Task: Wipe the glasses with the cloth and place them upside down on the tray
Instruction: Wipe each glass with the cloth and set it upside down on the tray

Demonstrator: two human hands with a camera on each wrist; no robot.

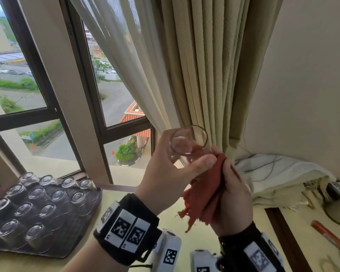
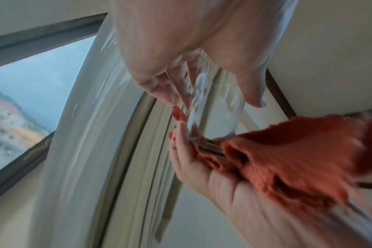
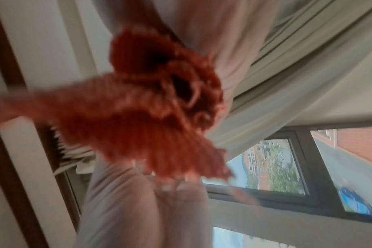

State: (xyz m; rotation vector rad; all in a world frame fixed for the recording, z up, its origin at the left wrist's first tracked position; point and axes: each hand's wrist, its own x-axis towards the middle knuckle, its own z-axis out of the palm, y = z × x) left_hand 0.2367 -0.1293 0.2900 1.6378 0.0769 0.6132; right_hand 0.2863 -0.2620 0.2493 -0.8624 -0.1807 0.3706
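Note:
My left hand (image 1: 177, 165) grips a clear drinking glass (image 1: 188, 141) held up in front of the curtain, its rim facing me. My right hand (image 1: 231, 193) holds a red frayed cloth (image 1: 206, 191) bunched against the glass's lower side, part of it showing through the glass. In the left wrist view the glass (image 2: 214, 107) sits between thumb and fingers, with the cloth (image 2: 287, 159) below it. The right wrist view is blurred and shows mostly the cloth (image 3: 142, 114). A dark tray (image 1: 82, 232) at lower left carries several glasses (image 1: 39, 195) standing upside down.
The tray lies on a pale counter (image 1: 165, 216) below a window (image 1: 24, 79). Cream curtains (image 1: 204, 65) hang just behind the hands. A crumpled white cloth with cables (image 1: 279, 175) lies at the right, and an orange tool (image 1: 330, 236) rests at the far right.

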